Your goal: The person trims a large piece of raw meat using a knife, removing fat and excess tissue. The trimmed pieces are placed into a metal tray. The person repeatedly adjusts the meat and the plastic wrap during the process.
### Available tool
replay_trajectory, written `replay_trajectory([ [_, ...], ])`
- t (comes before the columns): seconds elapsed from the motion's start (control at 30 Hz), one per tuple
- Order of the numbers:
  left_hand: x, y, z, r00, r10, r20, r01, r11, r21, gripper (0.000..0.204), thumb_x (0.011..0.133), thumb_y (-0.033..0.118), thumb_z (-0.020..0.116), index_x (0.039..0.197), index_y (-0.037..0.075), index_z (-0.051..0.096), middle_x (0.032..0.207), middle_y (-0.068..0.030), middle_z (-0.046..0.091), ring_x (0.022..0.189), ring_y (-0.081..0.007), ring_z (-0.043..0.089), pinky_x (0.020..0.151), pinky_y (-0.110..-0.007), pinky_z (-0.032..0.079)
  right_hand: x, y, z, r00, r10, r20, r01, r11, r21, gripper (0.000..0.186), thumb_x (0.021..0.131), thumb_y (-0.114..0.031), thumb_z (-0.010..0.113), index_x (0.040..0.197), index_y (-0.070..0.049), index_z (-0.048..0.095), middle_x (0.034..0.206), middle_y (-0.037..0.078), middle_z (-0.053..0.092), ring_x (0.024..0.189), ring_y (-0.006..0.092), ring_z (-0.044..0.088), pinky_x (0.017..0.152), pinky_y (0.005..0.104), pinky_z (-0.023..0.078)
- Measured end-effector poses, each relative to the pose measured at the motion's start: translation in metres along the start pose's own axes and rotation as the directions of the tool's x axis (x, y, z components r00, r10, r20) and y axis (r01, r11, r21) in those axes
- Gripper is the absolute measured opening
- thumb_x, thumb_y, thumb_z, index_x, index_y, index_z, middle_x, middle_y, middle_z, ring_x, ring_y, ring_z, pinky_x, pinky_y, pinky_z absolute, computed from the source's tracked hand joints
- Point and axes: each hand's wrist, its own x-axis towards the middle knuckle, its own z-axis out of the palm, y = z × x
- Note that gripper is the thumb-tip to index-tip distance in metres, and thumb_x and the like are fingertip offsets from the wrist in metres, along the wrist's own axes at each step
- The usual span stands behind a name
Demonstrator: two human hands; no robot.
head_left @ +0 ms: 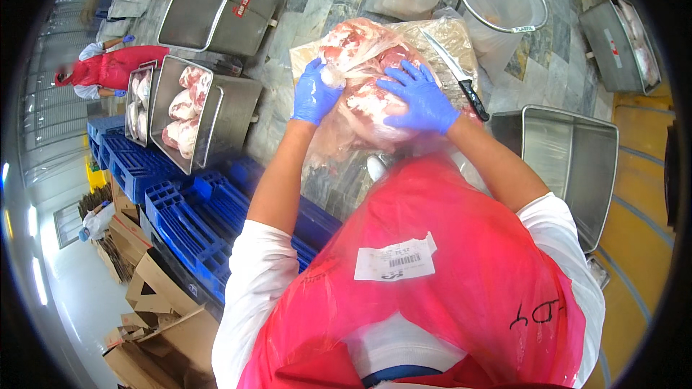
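The left hand (314, 94) in a blue glove pinches the clear bag around a big lump of raw meat (364, 72) on the marble table (317, 0), and the right hand (422, 101) lies flat and open on it. The meat looks slippery and could slide off toward the knife (455, 75) just beside it. Blue pallets (180, 209), steel tubs (216, 3) and cardboard stand around.

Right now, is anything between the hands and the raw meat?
Only its clear plastic bag. The left hand and right hand both press on the bagged meat; the knife lies off to the right.
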Motion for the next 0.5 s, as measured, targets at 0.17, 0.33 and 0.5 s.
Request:
replay_trajectory([
  [0.17,0.003,-0.007,0.005,0.995,-0.104,0.0,0.104,0.99,0.095,0.054,0.075,0.038,0.079,0.115,0.004,0.065,0.111,-0.0217,0.069,0.098,-0.0375,0.068,0.085,-0.045,0.055,-0.051,0.032,0.006,0.95,0.221,-0.219,-0.194,0.971,0.136,0.058,0.084,-0.035,0.071,0.135,-0.011,0.056,0.138,0.017,0.053,0.127,0.0427,0.046,0.107,0.0501,0.038],
  [0.33,0.006,-0.003,0.0,0.983,-0.183,0.024,0.178,0.973,0.15,0.059,0.075,0.041,0.078,0.12,0.006,0.063,0.104,-0.0213,0.071,0.094,-0.0384,0.069,0.084,-0.045,0.055,-0.119,0.076,0.013,0.712,0.687,-0.145,-0.7,0.678,-0.226,0.054,0.085,-0.028,0.071,0.13,-0.004,0.053,0.121,0.021,0.057,0.107,0.0396,0.058,0.091,0.0505,0.048],
  [0.5,0.001,0.006,-0.001,0.964,-0.264,0.009,0.259,0.951,0.171,0.061,0.075,0.042,0.077,0.122,0.008,0.062,0.103,-0.0211,0.071,0.094,-0.0388,0.069,0.082,-0.046,0.055,-0.134,0.116,0.037,0.659,0.751,-0.043,-0.746,0.645,-0.166,0.051,0.084,-0.024,0.071,0.125,-0.002,0.053,0.115,0.026,0.059,0.1,0.041,0.062,0.088,0.0505,0.05],
])
